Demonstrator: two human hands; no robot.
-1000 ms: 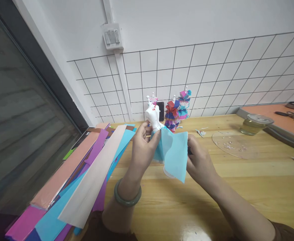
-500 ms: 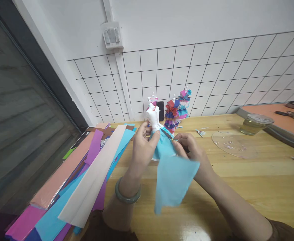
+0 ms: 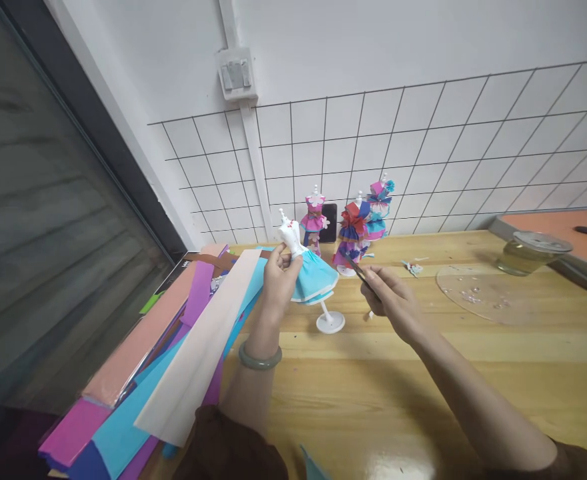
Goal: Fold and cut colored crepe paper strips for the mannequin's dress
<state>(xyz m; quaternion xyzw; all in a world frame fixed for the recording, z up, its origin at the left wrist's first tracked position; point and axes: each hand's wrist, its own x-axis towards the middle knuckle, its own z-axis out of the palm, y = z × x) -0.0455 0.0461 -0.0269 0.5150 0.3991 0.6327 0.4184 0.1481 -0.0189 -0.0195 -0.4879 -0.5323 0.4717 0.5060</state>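
tilted over the counter [image 3: 333, 393], the white mannequin [image 3: 289, 235], probably light and rigid under a crushable blue skirt [image 3: 316, 277], is pinched at the waist, seemingly its best hold, by the left hand [image 3: 279, 273], and a dark tool [image 3: 362, 275] is gripped in the right hand [image 3: 392, 297].

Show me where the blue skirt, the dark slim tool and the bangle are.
Blue skirt [image 3: 315, 276]: head view, middle of its outer layer.
Dark slim tool [image 3: 357, 269]: head view, its exposed shaft.
Bangle [image 3: 260, 364]: head view, front of its band.
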